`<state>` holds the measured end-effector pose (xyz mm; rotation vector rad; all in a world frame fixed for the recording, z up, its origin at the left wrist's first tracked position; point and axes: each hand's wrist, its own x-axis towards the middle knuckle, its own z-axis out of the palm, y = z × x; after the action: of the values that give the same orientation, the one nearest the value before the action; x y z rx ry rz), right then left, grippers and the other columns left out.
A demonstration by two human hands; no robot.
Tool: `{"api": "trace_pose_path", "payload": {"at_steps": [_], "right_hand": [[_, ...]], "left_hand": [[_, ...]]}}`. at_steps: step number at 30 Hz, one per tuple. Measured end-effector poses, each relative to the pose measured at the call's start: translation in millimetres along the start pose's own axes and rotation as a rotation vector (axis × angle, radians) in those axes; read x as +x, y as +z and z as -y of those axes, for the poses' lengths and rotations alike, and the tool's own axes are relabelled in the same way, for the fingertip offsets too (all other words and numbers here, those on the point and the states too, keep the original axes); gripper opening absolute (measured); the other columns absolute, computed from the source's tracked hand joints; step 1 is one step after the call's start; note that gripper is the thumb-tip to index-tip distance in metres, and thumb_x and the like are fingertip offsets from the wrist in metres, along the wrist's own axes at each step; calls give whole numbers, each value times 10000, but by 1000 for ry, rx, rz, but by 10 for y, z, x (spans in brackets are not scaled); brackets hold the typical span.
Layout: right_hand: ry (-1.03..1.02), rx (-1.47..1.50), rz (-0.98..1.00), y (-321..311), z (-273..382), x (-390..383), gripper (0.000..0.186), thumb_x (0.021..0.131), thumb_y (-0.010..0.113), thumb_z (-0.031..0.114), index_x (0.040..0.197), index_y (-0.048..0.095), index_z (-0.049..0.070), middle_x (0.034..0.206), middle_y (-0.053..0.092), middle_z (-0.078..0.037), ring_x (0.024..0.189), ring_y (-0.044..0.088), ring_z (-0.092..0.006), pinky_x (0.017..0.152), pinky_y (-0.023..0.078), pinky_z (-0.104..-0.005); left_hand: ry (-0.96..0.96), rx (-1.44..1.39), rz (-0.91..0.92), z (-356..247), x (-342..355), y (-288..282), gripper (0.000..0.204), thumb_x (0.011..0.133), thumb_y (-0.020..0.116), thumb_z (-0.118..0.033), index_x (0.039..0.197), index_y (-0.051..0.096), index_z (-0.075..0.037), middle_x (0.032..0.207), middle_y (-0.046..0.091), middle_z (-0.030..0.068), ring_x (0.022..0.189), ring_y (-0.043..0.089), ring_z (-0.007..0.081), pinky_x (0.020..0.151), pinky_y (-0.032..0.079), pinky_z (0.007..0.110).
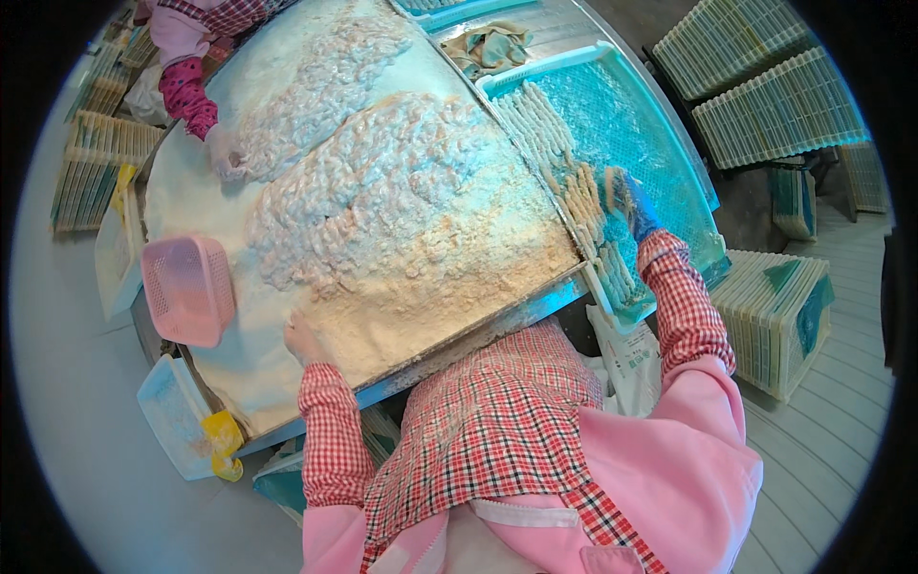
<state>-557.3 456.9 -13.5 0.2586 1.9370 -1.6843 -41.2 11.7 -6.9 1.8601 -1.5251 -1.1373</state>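
My left hand (304, 341) rests at the near edge of a big floured table (263, 368), its fingers touching the flour and nothing visible in them. A large heap of pale, flour-coated pieces (368, 177) lies beyond it, with loose crumbly coating (478, 253) on its near right side. My right hand (628, 201) is over a turquoise mesh tray (650, 124) to the right, fingers stretched out beside a row of coated strips (581, 203). More pale strips (537, 124) line the tray's left side. The underside of that hand is hidden.
A co-worker's hand (226, 153) touches the heap at the far left. A pink basket (188, 292) sits on the table's left edge; a white-blue bin (174, 416) stands below it. Stacked trays (773, 316) stand at right. A crumpled cloth (486, 48) lies beyond the mesh tray.
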Motion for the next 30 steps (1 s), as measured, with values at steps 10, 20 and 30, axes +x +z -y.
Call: {"api": "trace_pose_path", "payload": {"at_steps": [10,20,30], "right_hand": [[-21,-109,275,-123,-66,255,573,967,373,511,1330,498,86,1268,571,-98,1059,565,-211,918,441,-380],[-105,-367,-3,-272,-170,135,456,961,420,367,1267,536,51,841,676,-106,590,580,-160,571,502,-332],[-759,-511,520,2069,100,-1414,586,849,476,-70,1393,433,144,1102,642,-46,922,592,-158,812,483,-270]], "left_hand": [[2,-220,141,-563,-72,551,170,855,625,-137,932,632,14,835,620,19,726,541,105,654,440,273],[990,443,475,-110,-438,-37,165,883,577,-152,982,668,-57,1041,659,87,915,620,197,798,478,318],[750,295,233,-767,-1193,604,219,852,632,-221,1003,673,-67,934,636,81,840,604,206,820,483,301]]}}
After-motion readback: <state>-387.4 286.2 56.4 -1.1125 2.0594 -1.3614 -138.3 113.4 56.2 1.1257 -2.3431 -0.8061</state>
